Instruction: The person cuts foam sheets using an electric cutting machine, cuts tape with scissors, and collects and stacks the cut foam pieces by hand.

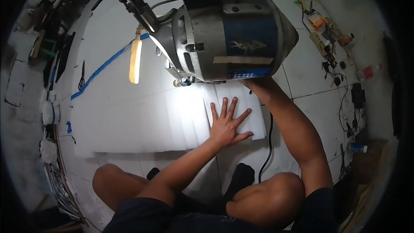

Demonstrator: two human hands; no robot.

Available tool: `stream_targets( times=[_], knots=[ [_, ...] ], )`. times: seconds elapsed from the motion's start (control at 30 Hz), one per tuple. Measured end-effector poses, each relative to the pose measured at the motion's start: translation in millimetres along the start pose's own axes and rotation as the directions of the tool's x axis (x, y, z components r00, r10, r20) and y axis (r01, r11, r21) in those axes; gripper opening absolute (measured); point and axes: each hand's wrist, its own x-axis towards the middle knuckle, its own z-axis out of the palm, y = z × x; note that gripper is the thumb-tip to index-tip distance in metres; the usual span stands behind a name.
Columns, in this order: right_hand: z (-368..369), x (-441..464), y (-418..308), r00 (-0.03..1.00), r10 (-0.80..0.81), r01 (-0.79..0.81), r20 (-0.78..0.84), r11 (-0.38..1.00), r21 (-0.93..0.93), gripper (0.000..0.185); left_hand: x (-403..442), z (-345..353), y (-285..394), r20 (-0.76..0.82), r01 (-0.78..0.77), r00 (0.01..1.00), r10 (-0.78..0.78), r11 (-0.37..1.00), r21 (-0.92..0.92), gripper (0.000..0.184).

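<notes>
White padding (166, 118), long from left to right, is touched near its right end by the spread left hand (225, 127); the grip of the right hand (254, 84), mostly hidden, cannot be told.

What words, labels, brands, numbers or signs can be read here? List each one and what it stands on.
None can be read with certainty.
Pale letters low on the blue label of the machine: too slanted and blurred.
Faint print on the dark shirt: too small.
Any print on the orange-and-white packet at right: too blurred.
</notes>
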Motion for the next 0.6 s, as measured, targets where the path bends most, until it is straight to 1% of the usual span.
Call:
stream_targets(
  times=[0.1,0.3,0.47,0.5,0.57,0.6],
  knots=[
    [1,1,-2,1.0,0.006,-0.006,-0.01,1.0,0.007,0.055,3,0,3,-0.002,-0.015,1.0,0.015,1.0,0.022,0.081],
    [4,0,-5,0.999,0.019,-0.018,-0.033,0.999,0.039,0.055,4,-5,5,0.014,0.001,1.0,-0.002,0.997,0.072,0.081],
    [12,1,-2,0.991,0.099,-0.085,-0.087,0.984,0.159,0.054,4,-8,10,0.056,0.017,0.998,-0.022,0.996,0.086,0.082],
    [9,0,-1,0.999,0.045,-0.044,-0.017,0.995,0.095,0.055,0,-10,8,0.065,0.013,0.998,-0.02,0.994,0.106,0.082],
    [11,5,1,0.999,-0.018,0.016,0.049,0.999,0.033,0.056,3,-5,8,0.008,-0.008,1.0,0.007,0.996,0.087,0.082],
    [15,4,-1,0.997,0.038,-0.043,0.065,0.997,0.07,0.054,2,-5,8,0.01,-0.01,1.0,0.009,0.996,0.091,0.083]
  ],
)
